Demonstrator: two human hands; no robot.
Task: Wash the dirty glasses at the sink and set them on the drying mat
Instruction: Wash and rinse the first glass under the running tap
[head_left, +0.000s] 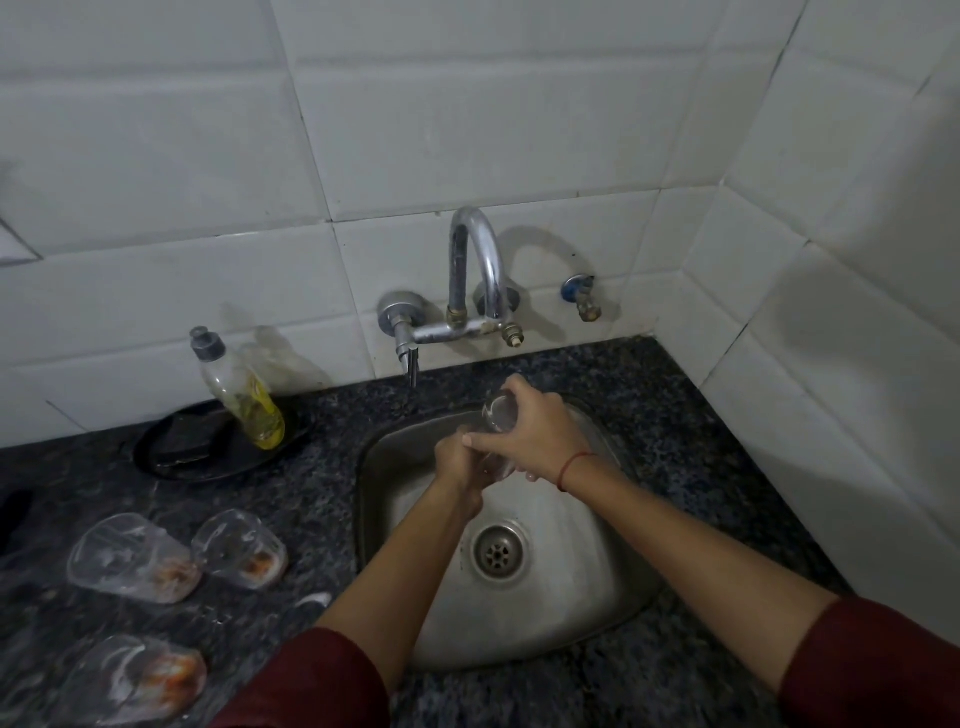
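Our left hand (460, 462) and right hand (535, 431) both grip a glass (497, 413) over the sink (582, 597); likely wet, slippery and breakable, so we hold its walls.

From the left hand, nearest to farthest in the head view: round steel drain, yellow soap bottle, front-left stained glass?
1. Round steel drain, below the left hand.
2. Yellow soap bottle, back left.
3. Stained clear glass, front left.
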